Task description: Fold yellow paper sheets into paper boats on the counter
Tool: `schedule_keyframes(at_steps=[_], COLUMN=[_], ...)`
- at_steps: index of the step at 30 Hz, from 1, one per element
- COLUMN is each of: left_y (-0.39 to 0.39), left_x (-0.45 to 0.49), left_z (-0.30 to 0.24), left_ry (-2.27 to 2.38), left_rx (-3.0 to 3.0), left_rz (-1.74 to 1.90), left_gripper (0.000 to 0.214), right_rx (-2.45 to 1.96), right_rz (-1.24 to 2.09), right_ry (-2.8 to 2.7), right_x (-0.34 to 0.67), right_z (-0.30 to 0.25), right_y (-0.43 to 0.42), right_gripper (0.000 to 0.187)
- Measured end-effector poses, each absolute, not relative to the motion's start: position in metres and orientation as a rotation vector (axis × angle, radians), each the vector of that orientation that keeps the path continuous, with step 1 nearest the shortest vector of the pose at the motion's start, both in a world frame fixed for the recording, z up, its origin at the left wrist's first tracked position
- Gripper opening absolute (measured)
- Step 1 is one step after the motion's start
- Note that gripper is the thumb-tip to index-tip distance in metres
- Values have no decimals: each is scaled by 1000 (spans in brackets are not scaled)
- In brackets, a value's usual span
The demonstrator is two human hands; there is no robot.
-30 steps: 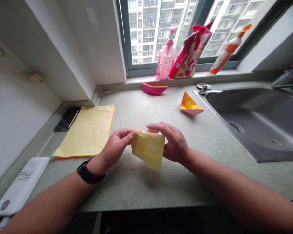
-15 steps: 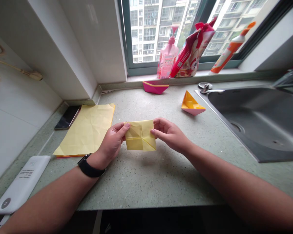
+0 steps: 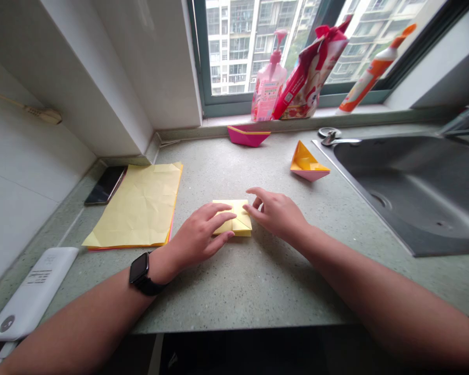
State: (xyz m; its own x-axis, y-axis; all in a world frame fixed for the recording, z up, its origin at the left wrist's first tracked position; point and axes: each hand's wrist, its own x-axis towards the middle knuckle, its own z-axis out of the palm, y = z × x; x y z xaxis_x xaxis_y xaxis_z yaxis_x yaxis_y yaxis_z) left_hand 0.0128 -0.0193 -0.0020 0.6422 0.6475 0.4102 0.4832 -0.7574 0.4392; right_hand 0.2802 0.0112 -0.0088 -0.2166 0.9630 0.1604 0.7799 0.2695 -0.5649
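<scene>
A small folded square of yellow paper [image 3: 241, 219] lies on the speckled counter, with crease lines on its top face. Over its left part rests my left hand [image 3: 203, 229], palm down with the fingers spread, hiding that side of the paper. My right hand [image 3: 275, 211] is at the paper's right edge, fingers apart and slightly curled, the thumb near or touching the edge. Neither hand grips the paper. Farther back are a folded pink paper boat [image 3: 249, 137] and an orange and pink paper boat [image 3: 308, 165].
A stack of yellow sheets [image 3: 136, 208] lies at left, beside a dark phone [image 3: 105, 185] and a white power bank [image 3: 33, 291]. The steel sink [image 3: 410, 192] is at right. A pink pump bottle [image 3: 269, 88], red pouch [image 3: 310, 78] and orange-white bottle [image 3: 369, 80] line the windowsill.
The folded yellow paper has gone from being held up between both hands to lying on the counter. Both hands have loosened their hold, and the left has turned palm down over it.
</scene>
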Motion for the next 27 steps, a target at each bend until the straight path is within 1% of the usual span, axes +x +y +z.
schedule_keyframes(at_steps=[2,5,8,12,17,20,23,25,27], left_y=[-20,-18,-16,-15,-15,-15,-16,-16,-15], left_x=[14,14,13,12,9,6,4,3,5], left_z=[-5,-7,-8,-7,-6,-9,-12,-13,-13], left_ry=[870,836,802,781,812,861,879,882,947], left_rx=[2603,2608,2628,2684,2675,2677,2704,2710,2698], left_rz=[738,636,504,414,480,434,257,195,214], left_gripper=[34,37,39,40,39,48,60,62,63], right_rx=[-1495,-1228,-1077,-1085,-1092,-1084,-1049,-1030,-1019], right_rz=[306,181,188,239,275,262,283,291,283], right_ry=[-2131,-2262,-2409,-2551,-2615,-2619,-2624,-2628,-2637], right_x=[282,284,283,284,288,288,289,290,290], right_z=[-5,-3,-7,-13,-15,-14,-14,-14,-13], right_y=[10,9,10,13,16,16,17,17,17], right_gripper=[31,26,22,20,27,28,28,30,31])
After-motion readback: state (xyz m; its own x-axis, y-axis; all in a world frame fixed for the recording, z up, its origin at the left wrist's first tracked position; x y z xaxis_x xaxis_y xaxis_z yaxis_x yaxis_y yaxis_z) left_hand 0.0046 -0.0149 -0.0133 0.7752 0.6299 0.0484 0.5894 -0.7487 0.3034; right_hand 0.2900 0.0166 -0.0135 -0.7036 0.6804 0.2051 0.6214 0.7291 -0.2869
